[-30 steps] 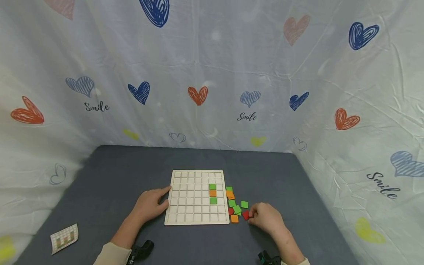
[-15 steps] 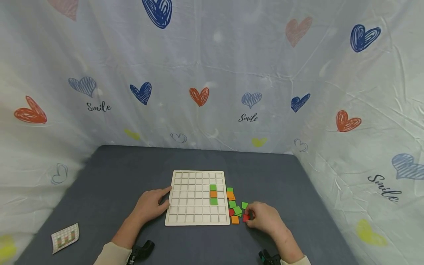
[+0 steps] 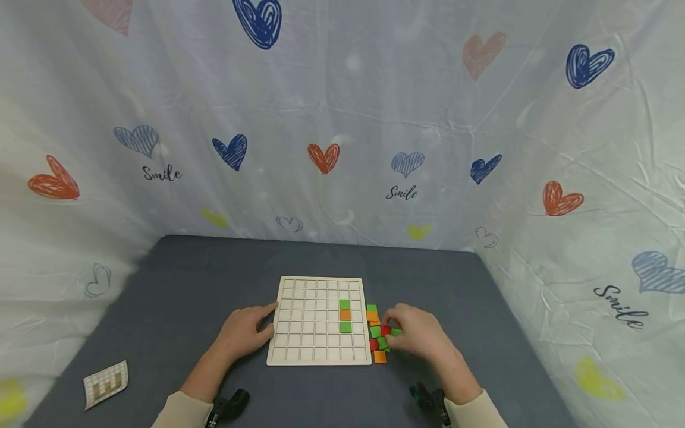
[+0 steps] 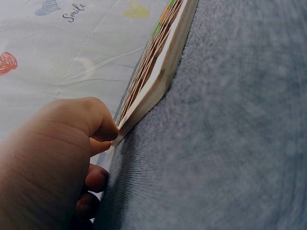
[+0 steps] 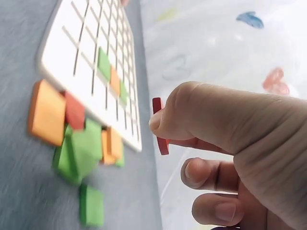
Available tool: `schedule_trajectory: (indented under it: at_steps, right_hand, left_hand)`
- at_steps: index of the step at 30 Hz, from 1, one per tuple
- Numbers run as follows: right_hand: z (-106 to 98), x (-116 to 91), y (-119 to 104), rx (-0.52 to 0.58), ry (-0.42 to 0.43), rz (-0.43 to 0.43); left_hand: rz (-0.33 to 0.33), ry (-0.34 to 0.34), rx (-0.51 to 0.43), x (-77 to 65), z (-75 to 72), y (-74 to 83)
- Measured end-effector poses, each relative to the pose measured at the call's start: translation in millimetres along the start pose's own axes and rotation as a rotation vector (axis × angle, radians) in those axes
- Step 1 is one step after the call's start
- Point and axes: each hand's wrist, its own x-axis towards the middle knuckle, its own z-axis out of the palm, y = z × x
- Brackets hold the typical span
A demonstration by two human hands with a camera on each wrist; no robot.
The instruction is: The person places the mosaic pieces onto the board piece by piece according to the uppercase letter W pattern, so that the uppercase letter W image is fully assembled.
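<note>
My right hand [image 3: 420, 334] pinches a red square tile [image 5: 157, 106] between thumb and index finger, raised above the loose pieces in the right wrist view. The other fingers curl loosely beneath. My left hand [image 3: 243, 333] touches the left edge of a pale wooden grid board [image 3: 305, 326] with extended index finger and thumb. On the board, a green tile [image 3: 345, 304], an orange tile [image 3: 345, 315] and another green tile [image 3: 345, 327] line up in one column near the right side. In the left wrist view the thumb sits at the board's edge.
Right of the board lie loose pieces: an orange tile [image 3: 380, 357], a red piece [image 3: 373, 345], several green tiles [image 5: 85, 151] and more orange ones. A printed card [image 3: 106, 385] with a coloured grid pattern lies at the far left of the dark grey table [image 3: 225, 261].
The right hand has taken hold of the red tile by the pile, lifted it and moved it away from me and slightly left. The left hand stays at the board.
</note>
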Motion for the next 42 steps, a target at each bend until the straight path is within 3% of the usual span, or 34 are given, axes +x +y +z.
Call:
schedule_trajectory:
  at_steps: [10,23,42]
  right_hand:
    - [3,21,-29,0.000,-0.042,-0.121]
    - [38,38,-43,-0.043,-0.136,-0.187]
    - [48,38,-48,-0.113,-0.006,-0.267]
  left_hand:
    - [0.003,0.001,0.002,0.8,4.3,-0.7]
    - [0.012,-0.003,-0.005,1.6,5.8,-1.7]
    - [0.001,-0.012,-0.005,1.3,0.8,-2.6]
